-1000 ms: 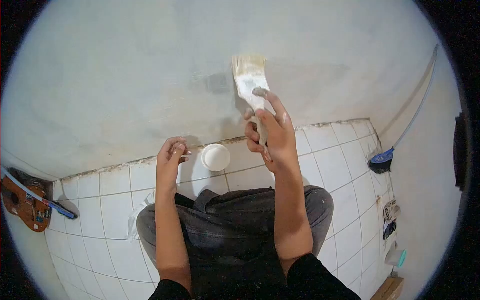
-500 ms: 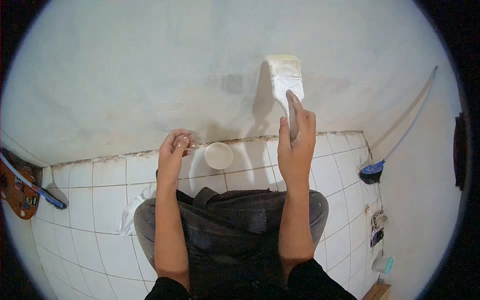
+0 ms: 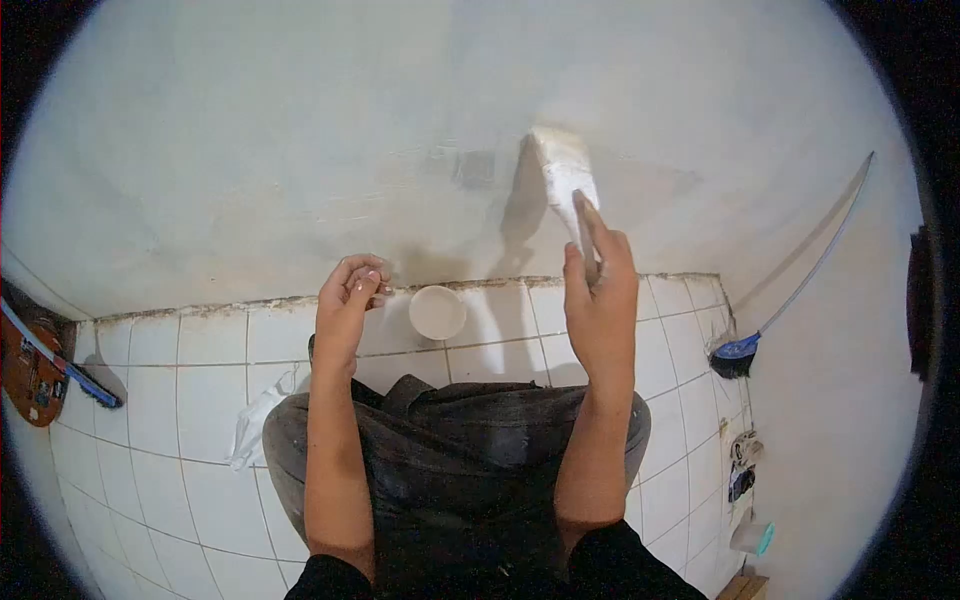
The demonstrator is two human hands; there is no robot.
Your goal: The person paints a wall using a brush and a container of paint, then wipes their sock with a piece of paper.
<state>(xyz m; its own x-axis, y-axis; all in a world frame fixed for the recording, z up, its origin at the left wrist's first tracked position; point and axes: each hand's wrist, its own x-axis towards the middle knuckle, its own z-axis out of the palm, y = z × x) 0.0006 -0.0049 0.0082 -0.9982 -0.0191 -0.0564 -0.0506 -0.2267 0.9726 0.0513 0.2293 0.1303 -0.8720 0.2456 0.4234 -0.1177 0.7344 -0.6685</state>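
Nearest the camera, two bare forearms are seen reaching forward from dark sleeves over dark trousers (image 3: 450, 440); the person is crouched on a white tiled floor (image 3: 180, 400). A crumpled white rag (image 3: 255, 425) lies on the tiles just left of the knees.

Further out, the left hand (image 3: 350, 290) is raised near the foot of the wall, its fingers curled closed with nothing seen in it. A small round white container (image 3: 437, 312) stands on the tiles just right of that hand, close against the wall. The right hand (image 3: 600, 300) is wrapped around the handle of a paintbrush (image 3: 563, 170), with the forefinger laid straight along the handle.

Furthest away, the brush's bristles are pressed against the pale wall (image 3: 300, 150), tilted slightly left, low on the wall and right of centre. A darker patch shows just left of the bristles.

For an even coat, it is judged that the bristles should be kept flat to the surface, light pressure steadied through the extended forefinger, and strokes overlapped across the darker patch.

A blue-headed broom (image 3: 735, 355) leans in the far right corner.
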